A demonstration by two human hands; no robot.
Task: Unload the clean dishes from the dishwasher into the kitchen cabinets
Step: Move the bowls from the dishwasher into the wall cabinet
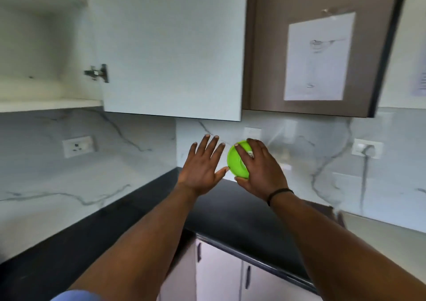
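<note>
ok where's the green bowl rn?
Head view, centre-right: the green bowl is held in the right hand, above the black countertop, beside the open left hand.

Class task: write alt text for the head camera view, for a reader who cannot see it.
The right hand grips a small round green plastic bowl above a black countertop. The left hand is spread open beside it, below an open white wall cabinet.

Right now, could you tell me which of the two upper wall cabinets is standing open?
The white upper cabinet on the left: its door is swung out, showing bare shelves. The brown cabinet with the taped paper is closed.
</note>
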